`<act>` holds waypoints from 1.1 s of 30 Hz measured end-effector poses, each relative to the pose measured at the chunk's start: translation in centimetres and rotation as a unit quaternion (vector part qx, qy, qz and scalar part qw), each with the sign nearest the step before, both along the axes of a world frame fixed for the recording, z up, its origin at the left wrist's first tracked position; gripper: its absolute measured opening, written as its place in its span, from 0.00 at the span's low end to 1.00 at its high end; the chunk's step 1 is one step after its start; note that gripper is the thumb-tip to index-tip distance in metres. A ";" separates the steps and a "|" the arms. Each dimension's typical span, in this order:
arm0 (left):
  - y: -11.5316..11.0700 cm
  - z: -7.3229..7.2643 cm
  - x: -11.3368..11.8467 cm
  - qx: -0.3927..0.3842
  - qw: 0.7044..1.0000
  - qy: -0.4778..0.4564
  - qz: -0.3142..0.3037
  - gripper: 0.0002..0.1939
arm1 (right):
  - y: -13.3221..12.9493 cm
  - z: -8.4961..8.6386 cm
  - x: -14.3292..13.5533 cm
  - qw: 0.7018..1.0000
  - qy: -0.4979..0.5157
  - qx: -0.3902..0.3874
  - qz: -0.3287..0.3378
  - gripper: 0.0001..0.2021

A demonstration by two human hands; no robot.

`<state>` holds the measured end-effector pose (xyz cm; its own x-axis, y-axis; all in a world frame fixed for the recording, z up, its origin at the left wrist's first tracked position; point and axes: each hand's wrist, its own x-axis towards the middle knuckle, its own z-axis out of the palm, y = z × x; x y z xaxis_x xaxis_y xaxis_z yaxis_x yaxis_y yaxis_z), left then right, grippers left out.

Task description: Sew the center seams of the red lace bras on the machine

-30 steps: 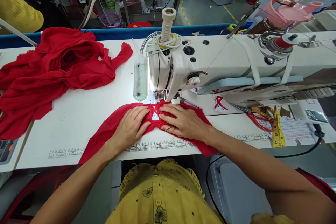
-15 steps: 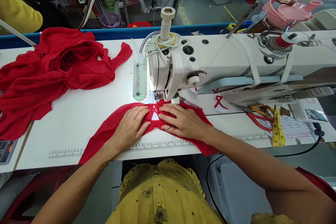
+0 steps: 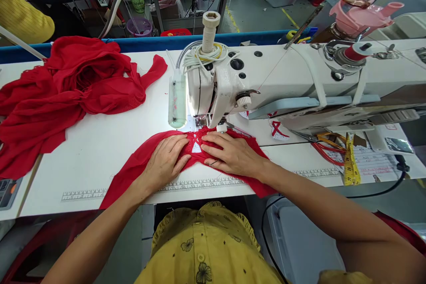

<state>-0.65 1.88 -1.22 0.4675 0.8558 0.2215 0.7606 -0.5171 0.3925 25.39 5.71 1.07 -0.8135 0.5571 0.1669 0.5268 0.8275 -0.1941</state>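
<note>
Right now, your left hand (image 3: 168,157) lies flat on the red fabric (image 3: 136,162), its grip relaxed, thumb apart from the fingers. Your right hand (image 3: 229,153) rests across the other side of the same piece; whether its grip closes on the thin dark sliver (image 3: 213,163) near its fingers, you cannot tell from above. Between them shows a white gap crossed by red strips, just below the presser foot (image 3: 202,121) of the sewing machine (image 3: 282,71). A red cloth heap (image 3: 66,97) sits on the worktop (image 3: 80,155), left of your work.
</note>
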 end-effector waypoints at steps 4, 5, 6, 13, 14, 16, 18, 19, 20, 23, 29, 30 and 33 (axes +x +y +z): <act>0.0 0.0 0.0 0.003 1.000 -0.001 0.000 0.20 | 0.0 0.0 0.0 1.000 0.004 -0.012 0.000 0.18; 0.0 0.0 0.0 0.003 1.000 -0.001 0.001 0.20 | 0.0 0.1 0.0 1.000 0.004 -0.013 0.000 0.18; -0.1 0.0 0.0 0.003 1.000 -0.001 0.001 0.20 | 0.0 0.1 0.0 1.000 0.005 -0.013 -0.001 0.18; 0.0 0.1 0.0 0.002 1.000 -0.003 -0.001 0.20 | 0.0 0.0 0.0 1.000 -0.007 0.000 0.001 0.19; 0.0 0.1 0.0 0.002 1.000 -0.003 -0.001 0.20 | 0.0 0.0 0.0 1.000 -0.007 0.004 0.002 0.19; 0.0 0.2 0.1 0.004 1.000 -0.002 -0.001 0.21 | 0.0 0.0 0.0 1.000 -0.006 0.008 0.002 0.19; 0.0 0.2 0.1 0.005 1.000 0.001 -0.003 0.21 | 0.0 0.1 0.0 1.000 -0.007 0.006 0.002 0.19; 0.0 0.2 0.1 0.004 1.000 0.001 -0.004 0.21 | 0.0 0.1 0.0 1.000 -0.008 0.004 0.001 0.19; 0.0 0.2 0.1 0.003 1.000 0.002 -0.006 0.21 | 0.0 0.1 0.0 1.000 -0.009 0.002 0.000 0.18; 0.0 0.2 0.1 0.000 1.000 0.012 -0.008 0.22 | 0.0 0.1 0.0 1.000 -0.006 0.003 0.002 0.19; 0.1 0.4 0.4 0.021 0.997 0.072 -0.020 0.26 | 0.0 0.0 0.0 1.000 0.001 0.008 0.004 0.18; 0.1 0.5 0.4 0.032 0.996 0.085 -0.023 0.26 | 0.0 0.0 0.0 1.000 0.000 0.007 0.004 0.18; 0.2 0.5 0.5 0.065 0.991 0.114 -0.031 0.25 | 0.0 0.0 0.0 1.000 -0.002 0.003 0.003 0.19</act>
<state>-0.10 2.12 -0.71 0.5684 0.7952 0.2113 0.7871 -0.6003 0.1418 25.41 5.69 1.09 -0.8179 0.5508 0.1665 0.5225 0.8321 -0.1862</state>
